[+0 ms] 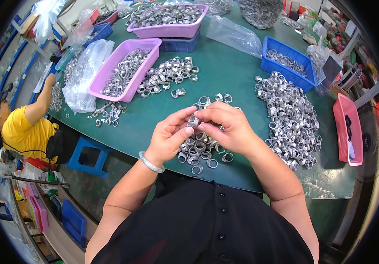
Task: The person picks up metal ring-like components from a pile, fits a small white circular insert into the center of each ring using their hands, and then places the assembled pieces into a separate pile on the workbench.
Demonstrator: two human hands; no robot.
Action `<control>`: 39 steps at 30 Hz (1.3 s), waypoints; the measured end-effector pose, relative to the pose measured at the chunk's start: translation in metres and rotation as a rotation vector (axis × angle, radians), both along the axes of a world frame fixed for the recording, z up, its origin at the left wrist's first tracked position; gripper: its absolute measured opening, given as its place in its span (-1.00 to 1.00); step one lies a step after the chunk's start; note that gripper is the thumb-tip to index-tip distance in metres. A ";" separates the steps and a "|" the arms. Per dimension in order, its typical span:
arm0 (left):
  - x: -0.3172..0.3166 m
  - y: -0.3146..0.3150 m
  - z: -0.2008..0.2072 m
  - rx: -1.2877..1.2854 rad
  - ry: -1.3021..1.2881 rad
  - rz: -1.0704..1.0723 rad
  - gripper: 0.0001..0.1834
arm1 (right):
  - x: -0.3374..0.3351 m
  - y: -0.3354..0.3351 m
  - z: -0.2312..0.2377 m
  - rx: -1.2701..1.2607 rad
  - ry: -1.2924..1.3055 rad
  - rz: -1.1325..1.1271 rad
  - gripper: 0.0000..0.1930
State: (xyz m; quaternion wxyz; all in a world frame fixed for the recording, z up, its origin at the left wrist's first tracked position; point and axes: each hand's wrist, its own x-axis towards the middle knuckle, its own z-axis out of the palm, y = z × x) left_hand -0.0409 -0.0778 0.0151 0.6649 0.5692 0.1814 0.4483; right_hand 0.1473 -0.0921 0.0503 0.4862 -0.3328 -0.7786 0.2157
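Green table (224, 75) edge near; hands (198, 130) pinch ring (193, 121).

Two purple baskets (125, 70), three blue bins (289, 57), one red tray (347, 130) (rings uncountable).

Bright, even overhead light gives soft shadows and glints on the metal rings (291, 118); focus is sharp centrally (edges bend and darken into black).

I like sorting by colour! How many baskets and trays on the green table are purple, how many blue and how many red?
Purple baskets: 2, one near and one far
Blue trays: 3, right, under the far purple basket, far left
Red baskets I can see clearly: 1
Total: 6
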 end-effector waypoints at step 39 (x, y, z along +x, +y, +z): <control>-0.003 0.004 -0.014 -0.598 -0.496 -0.404 -0.49 | 0.009 -0.002 -0.001 -0.261 0.195 0.110 -0.72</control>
